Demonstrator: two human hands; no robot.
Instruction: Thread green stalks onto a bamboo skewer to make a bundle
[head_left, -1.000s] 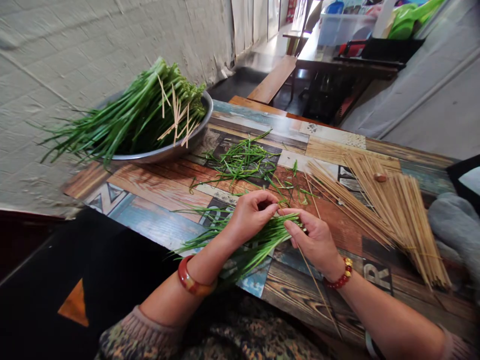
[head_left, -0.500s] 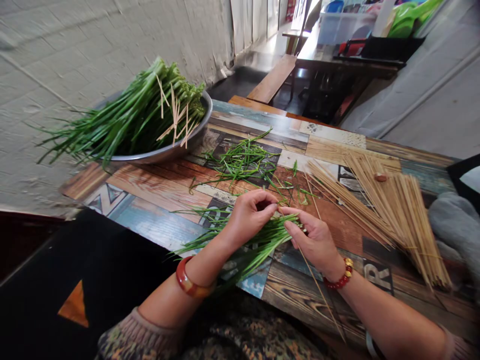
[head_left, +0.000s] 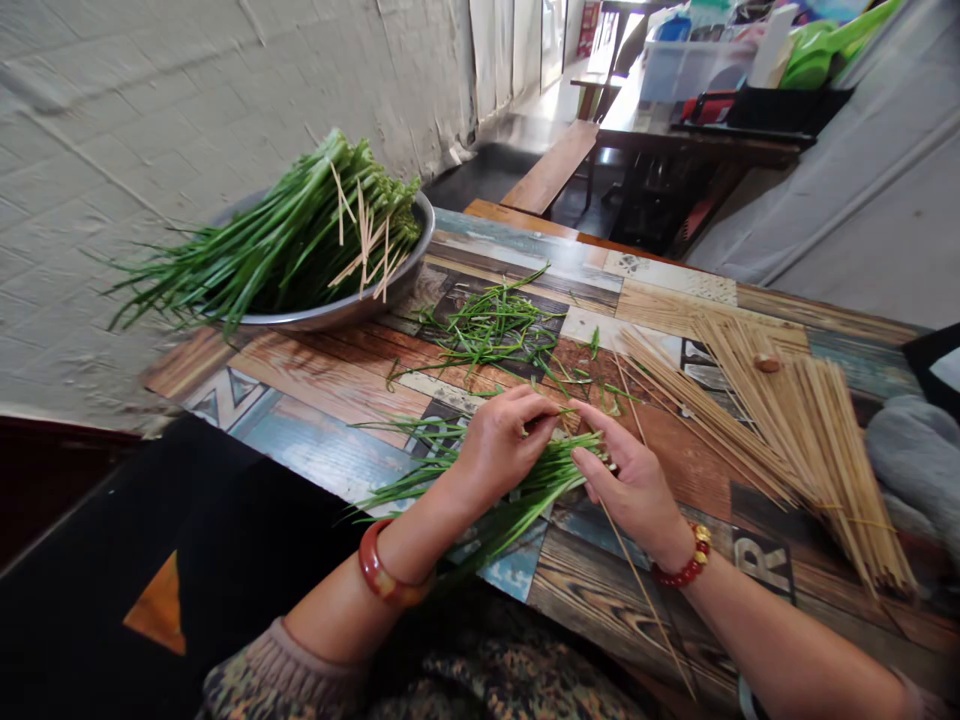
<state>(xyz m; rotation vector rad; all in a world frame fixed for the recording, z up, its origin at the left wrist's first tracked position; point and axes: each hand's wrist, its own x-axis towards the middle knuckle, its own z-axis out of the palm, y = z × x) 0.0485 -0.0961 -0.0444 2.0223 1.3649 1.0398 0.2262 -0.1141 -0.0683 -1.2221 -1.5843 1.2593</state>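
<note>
Hidden: the root end of the chive bundle [head_left: 525,490] is covered by both hands; where skewer meets greens cannot be made out.
Cut off: the right forearm is lost at the frame's lower right corner.
Left hand [head_left: 499,445]: curled tight over the bundle's top, fingertips pinched down at its 3 o'clock end.
Right hand [head_left: 634,485]: closed around the bundle's cut end and a bamboo skewer [head_left: 645,600], which is run out toward 5 o'clock.
Bundle: laid on the patterned table [head_left: 315,385], leaf tips aimed at 8 o'clock.
Skewer pile [head_left: 780,425]: fanned at 3 o'clock, well apart.
Metal basin [head_left: 337,310]: heaped with chives, at 10 o'clock.
Loose chives [head_left: 487,325]: scattered at 12 o'clock.
</note>
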